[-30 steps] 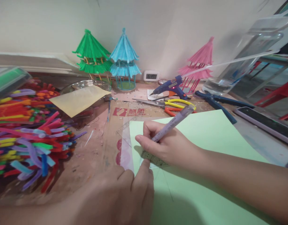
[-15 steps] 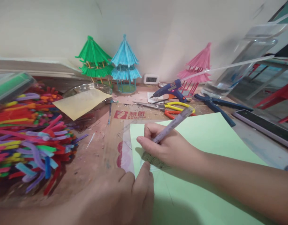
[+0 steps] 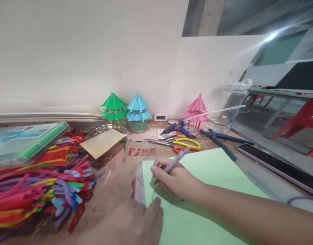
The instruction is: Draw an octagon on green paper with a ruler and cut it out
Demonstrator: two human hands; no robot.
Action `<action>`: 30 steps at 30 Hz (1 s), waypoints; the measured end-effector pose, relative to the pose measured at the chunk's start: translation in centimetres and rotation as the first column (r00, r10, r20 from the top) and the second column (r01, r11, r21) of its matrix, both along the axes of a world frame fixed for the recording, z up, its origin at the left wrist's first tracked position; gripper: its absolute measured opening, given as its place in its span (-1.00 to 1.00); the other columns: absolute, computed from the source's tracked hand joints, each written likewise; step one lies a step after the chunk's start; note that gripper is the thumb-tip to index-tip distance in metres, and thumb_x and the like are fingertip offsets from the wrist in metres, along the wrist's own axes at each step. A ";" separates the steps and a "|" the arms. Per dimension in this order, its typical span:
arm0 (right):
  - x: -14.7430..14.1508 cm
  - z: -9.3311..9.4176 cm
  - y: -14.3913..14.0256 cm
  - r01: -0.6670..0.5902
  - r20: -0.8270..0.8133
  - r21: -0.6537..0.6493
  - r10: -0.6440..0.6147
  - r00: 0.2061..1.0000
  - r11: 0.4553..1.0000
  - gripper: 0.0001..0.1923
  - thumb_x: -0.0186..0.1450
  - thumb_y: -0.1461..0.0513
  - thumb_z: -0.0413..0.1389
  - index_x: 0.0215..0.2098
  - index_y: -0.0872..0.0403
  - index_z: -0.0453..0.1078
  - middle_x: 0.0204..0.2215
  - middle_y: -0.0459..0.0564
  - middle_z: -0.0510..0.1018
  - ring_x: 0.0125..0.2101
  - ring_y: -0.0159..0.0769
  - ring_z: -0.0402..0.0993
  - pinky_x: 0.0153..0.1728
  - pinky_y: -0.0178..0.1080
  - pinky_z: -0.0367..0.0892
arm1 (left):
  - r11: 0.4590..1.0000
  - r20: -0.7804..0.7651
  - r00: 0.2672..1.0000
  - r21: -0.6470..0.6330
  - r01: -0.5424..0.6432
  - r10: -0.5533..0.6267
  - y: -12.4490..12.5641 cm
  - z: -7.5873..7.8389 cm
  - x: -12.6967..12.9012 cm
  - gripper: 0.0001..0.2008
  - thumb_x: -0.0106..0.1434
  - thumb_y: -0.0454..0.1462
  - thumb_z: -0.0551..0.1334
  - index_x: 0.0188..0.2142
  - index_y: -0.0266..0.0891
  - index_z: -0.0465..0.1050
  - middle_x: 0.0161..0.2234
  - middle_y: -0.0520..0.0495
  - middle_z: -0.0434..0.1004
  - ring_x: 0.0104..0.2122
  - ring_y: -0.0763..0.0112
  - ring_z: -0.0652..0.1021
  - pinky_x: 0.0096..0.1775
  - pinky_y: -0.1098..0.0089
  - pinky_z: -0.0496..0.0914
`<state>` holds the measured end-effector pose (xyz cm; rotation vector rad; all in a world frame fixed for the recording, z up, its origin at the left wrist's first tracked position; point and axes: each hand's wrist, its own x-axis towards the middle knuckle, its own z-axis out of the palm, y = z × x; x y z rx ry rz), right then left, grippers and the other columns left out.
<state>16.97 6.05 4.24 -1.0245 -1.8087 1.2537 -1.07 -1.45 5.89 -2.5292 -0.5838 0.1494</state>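
— Looking at the lower middle of the frame, we see our right hand [image 3: 177, 178] closed around a pen [image 3: 176, 160], thumb and fingers pinched on its barrel, the tip down on the green paper [image 3: 210, 177].

— And our left hand [image 3: 136, 223]?

— It sits at the bottom centre, fingers loosely curled and holding nothing; one fingertip presses on a clear protractor [image 3: 163, 197] that lies flat on the paper's left part, just below the right hand.

— Where does the paper lie?

— It fills the lower right of the frame, its left edge over a cardboard sheet [image 3: 143, 153] with a red print. We cannot tell whether the pen tip touches the protractor's edge; the hand hides it.

— What lies around it?

— At the left, a heap of coloured pipe cleaners [image 3: 39, 183], with a green-lidded box [image 3: 26, 141] above them. A tan paper [image 3: 102, 143] rests on a glass dish [image 3: 105, 129] at centre left. Along the wall in the middle stand three small pagodas: green [image 3: 113, 109], blue [image 3: 138, 110], pink [image 3: 196, 112]. In front of them lie a blue glue gun [image 3: 178, 128], scissors [image 3: 171, 143] with yellow handles and blue pliers [image 3: 220, 141]. A phone [image 3: 279, 166] lies at the right, well apart from the hands, and a clear bottle [image 3: 230, 109] stands behind the pliers.
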 end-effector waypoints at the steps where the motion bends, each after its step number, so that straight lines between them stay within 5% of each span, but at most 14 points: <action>1: 0.1 0.0 0.0 -0.003 -0.004 -0.010 0.002 1.000 1.000 -0.68 0.35 0.01 0.09 -0.45 0.00 0.24 -0.72 -0.26 0.23 -0.68 -0.43 0.09 -0.62 -0.35 0.03 | 1.000 -0.010 1.000 -0.006 -0.009 0.009 -0.1 0.2 0.1 -0.83 0.20 -0.45 0.21 -0.22 -0.28 0.50 -0.34 -0.10 0.55 -0.56 0.30 0.55 -0.61 0.36 0.32; 7: 0.5 0.3 0.5 0.056 -0.078 0.004 -0.056 0.995 0.998 -0.60 0.34 -0.10 0.10 -0.44 0.01 0.27 -0.73 -0.25 0.25 -0.67 -0.41 0.13 -0.60 -0.34 0.06 | 0.993 -0.004 0.997 -0.085 -0.078 0.078 -0.6 1.0 0.3 -0.69 0.10 -0.49 0.19 -0.15 -0.27 0.49 -0.27 -0.10 0.57 -0.53 0.32 0.54 -0.55 0.38 0.34; 13: 0.4 0.2 0.8 0.124 -0.161 -0.004 -0.123 0.979 0.992 -0.54 0.29 -0.14 0.15 -0.47 0.04 0.30 -0.71 -0.25 0.26 -0.63 -0.42 0.12 -0.59 -0.34 0.02 | 0.958 0.213 0.966 -0.272 -0.086 0.147 0.5 0.5 0.2 -0.85 0.21 -0.48 0.22 -0.32 -0.22 0.46 -0.36 -0.03 0.53 -0.49 0.33 0.54 -0.44 0.37 0.42; 16: 0.2 0.2 0.9 0.160 -0.231 -0.032 -0.163 0.959 0.987 -0.55 0.28 -0.15 0.15 -0.44 0.03 0.31 -0.71 -0.26 0.24 -0.64 -0.42 0.10 -0.60 -0.34 -0.01 | 0.933 0.323 0.920 -0.345 -0.104 0.223 2.1 0.3 0.1 -0.93 0.35 -0.33 0.24 -0.19 -0.20 0.51 -0.18 -0.10 0.57 -0.22 0.20 0.61 -0.18 0.21 0.52; 21: 0.0 0.1 1.3 0.196 -0.335 -0.117 -0.224 0.915 0.974 -0.53 0.27 -0.19 0.10 -0.39 0.03 0.29 -0.72 -0.29 0.24 -0.69 -0.45 0.06 -0.63 -0.35 -0.01 | 0.868 0.408 0.857 -0.488 -0.086 0.314 3.8 0.1 0.3 -0.51 0.30 -0.25 0.36 0.19 -0.23 0.36 0.21 -0.26 0.44 0.23 0.02 0.42 0.17 -0.01 0.40; 26: 0.0 -0.3 1.8 0.189 -0.371 -0.152 -0.233 0.899 0.970 -0.52 0.24 -0.20 0.14 -0.40 0.03 0.28 -0.73 -0.30 0.25 -0.72 -0.48 0.04 -0.67 -0.36 -0.05 | 0.792 0.394 0.849 -0.609 -0.047 0.353 4.0 0.2 0.9 -0.61 0.35 -0.38 0.22 0.16 -0.23 0.38 0.12 -0.18 0.50 0.18 0.20 0.44 0.23 0.12 0.33; 30: 0.2 -0.4 1.8 0.182 -0.373 -0.145 -0.224 0.900 0.973 -0.52 0.21 -0.18 0.18 -0.42 0.03 0.29 -0.73 -0.30 0.25 -0.72 -0.49 0.06 -0.67 -0.37 -0.02 | 0.729 0.314 0.849 -0.675 -0.115 0.425 4.1 1.4 1.5 -0.48 0.23 -0.43 0.28 0.18 -0.21 0.37 0.09 -0.18 0.47 0.13 0.12 0.45 0.15 0.07 0.39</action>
